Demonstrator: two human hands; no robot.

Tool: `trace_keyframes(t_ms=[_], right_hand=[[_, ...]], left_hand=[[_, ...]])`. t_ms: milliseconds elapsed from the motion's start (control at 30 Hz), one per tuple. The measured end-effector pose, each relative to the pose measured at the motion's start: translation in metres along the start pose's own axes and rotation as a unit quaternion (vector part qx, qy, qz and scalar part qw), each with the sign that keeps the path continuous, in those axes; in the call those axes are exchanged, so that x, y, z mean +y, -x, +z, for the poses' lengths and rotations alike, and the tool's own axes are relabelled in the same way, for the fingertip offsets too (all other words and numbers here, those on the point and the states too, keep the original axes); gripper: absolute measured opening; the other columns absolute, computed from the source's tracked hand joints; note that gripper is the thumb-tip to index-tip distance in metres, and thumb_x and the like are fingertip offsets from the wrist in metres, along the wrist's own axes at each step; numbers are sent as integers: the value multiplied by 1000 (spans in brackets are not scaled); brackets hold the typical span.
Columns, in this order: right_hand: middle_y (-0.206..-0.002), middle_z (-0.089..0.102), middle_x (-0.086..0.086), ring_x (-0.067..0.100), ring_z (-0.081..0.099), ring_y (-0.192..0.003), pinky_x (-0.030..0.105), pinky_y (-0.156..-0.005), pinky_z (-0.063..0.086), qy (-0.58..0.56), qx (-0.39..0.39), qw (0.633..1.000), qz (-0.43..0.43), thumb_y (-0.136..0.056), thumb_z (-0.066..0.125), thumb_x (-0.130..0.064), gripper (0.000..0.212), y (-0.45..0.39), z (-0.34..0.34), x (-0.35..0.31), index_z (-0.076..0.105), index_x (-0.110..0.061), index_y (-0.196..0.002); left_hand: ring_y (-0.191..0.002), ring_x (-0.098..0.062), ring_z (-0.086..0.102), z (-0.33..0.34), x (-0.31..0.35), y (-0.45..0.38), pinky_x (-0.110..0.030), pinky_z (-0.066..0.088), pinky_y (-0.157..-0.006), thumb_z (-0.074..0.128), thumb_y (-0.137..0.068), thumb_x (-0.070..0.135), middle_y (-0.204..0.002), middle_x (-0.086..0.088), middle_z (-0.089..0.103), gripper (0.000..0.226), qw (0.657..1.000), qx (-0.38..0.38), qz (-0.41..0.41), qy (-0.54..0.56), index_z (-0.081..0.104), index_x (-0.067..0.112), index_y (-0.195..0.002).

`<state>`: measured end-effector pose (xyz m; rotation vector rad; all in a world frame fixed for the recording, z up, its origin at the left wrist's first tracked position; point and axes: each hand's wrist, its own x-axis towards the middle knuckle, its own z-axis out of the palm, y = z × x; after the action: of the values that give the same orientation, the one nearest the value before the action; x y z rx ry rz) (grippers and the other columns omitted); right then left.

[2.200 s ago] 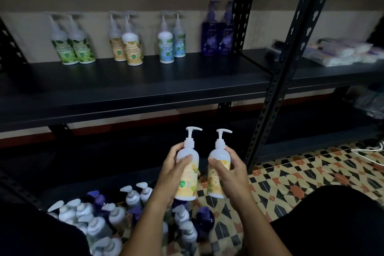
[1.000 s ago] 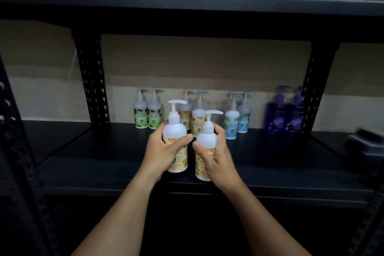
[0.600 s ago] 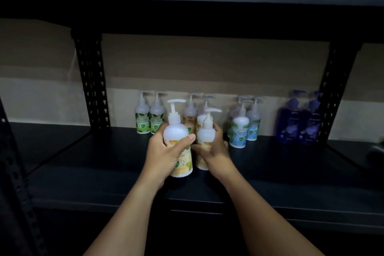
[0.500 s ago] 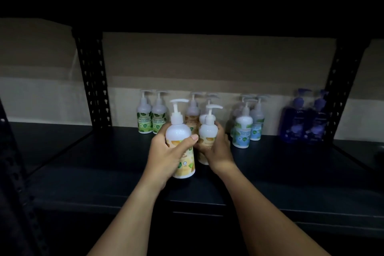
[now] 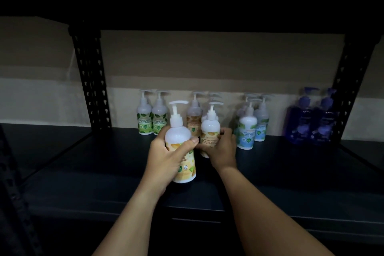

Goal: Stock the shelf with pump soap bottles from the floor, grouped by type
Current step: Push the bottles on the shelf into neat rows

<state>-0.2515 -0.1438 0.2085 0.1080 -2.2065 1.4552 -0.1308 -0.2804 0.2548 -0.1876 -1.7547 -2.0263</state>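
White plastic, yellow-labelled: the near pump bottle (image 5: 181, 151) is wrapped in the left hand (image 5: 166, 159) above the black metal shelf (image 5: 83, 164). The right hand (image 5: 223, 150) curls round a second yellow-label bottle (image 5: 209, 133), standing before two matching bottles (image 5: 194, 118) at the back.

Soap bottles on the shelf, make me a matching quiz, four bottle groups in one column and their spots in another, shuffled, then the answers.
1. green-label bottles
2. purple bottles
3. blue-label bottles
4. yellow-label bottles

A. far right, by the post
B. far left of the row
C. two held in the hands, others behind them
D. between yellow and purple

Pairs: 1-B, 2-A, 3-D, 4-C
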Motion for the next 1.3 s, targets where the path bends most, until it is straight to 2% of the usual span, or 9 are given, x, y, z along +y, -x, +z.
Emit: trace_keyframes(t_ms=[400, 500, 567, 700, 800, 933, 1133, 1233, 1300], right_hand=[[-127, 46, 15, 29, 54, -112, 38, -95, 51, 36, -9, 999, 33, -56, 101, -17, 84, 4, -2, -7, 48, -5, -120], [-133, 43, 14, 27, 51, -117, 31, -95, 45, 45, -42, 996, 62, -53, 101, -12, 93, 7, -7, -9, 45, -8, -128], [-140, 39, 15, 29, 47, -124, 34, -101, 44, 49, -52, 994, 79, -52, 101, -10, 103, 12, -11, -11, 40, -10, -136], [-155, 23, 19, 35, 31, -144, 40, -115, 36, 120, -95, 983, 102, -70, 94, -24, 115, 28, -24, -15, 20, -9, -155], [-150, 28, 18, 35, 33, -139, 37, -112, 35, 260, -141, 954, 45, -92, 72, -44, 88, 51, -34, -14, 22, -7, -155], [-143, 38, 18, 35, 42, -129, 37, -103, 39, 365, -166, 916, -17, -103, 47, -52, 68, 66, -34, -13, 32, -5, -149], [-138, 45, 20, 38, 45, -126, 40, -100, 42, 394, -162, 904, -41, -104, 45, -51, 65, 69, -32, -13, 42, 0, -144], [-140, 44, 18, 35, 44, -128, 39, -102, 41, 413, -168, 894, -41, -104, 40, -52, 66, 68, -34, -13, 38, -3, -148], [-142, 41, 16, 33, 42, -130, 39, -104, 39, 413, -173, 893, -38, -105, 39, -53, 67, 66, -34, -13, 34, -4, -151]], left_hand=[[-78, -11, 75, -3, -1, 0, -20, 57, -66, 84, -83, 9, -82, 1, 77, 26, 1000, 4, 10, -12, 69, 13, -104], [-77, -10, 74, -5, -1, 0, -20, 57, -66, 84, -83, 9, -82, 2, 77, 26, 1000, 4, 14, -16, 69, 15, -102], [-75, -10, 73, -6, -3, -1, -21, 57, -65, 85, -81, 9, -81, 2, 76, 27, 999, 4, 16, -29, 69, 15, -102], [-71, -8, 69, -4, -9, -5, -20, 56, -65, 86, -80, 7, -81, 0, 73, 31, 998, -8, 25, -56, 67, 10, -105], [-73, -3, 67, -1, -15, -5, -17, 55, -67, 82, -85, 7, -88, -2, 69, 35, 998, -34, 18, -56, 61, 10, -113], [-84, -1, 67, -4, -26, -3, -18, 53, -76, 79, -89, 17, -98, 1, 69, 40, 993, -85, 21, -84, 55, 22, -121], [-117, -8, 61, -12, -51, -18, -19, 50, -94, 77, -83, 52, -133, -3, 57, 60, 981, -114, 19, -156, 39, 46, -129], [-132, -14, 53, -13, -68, -36, -39, 47, -113, 78, -73, 73, -143, 0, 50, 72, 980, -92, 21, -177, 33, 61, -129], [-139, -18, 47, -14, -80, -52, -48, 42, -117, 76, -71, 76, -148, 2, 46, 72, 976, -92, 26, -193, 31, 72, -127]])
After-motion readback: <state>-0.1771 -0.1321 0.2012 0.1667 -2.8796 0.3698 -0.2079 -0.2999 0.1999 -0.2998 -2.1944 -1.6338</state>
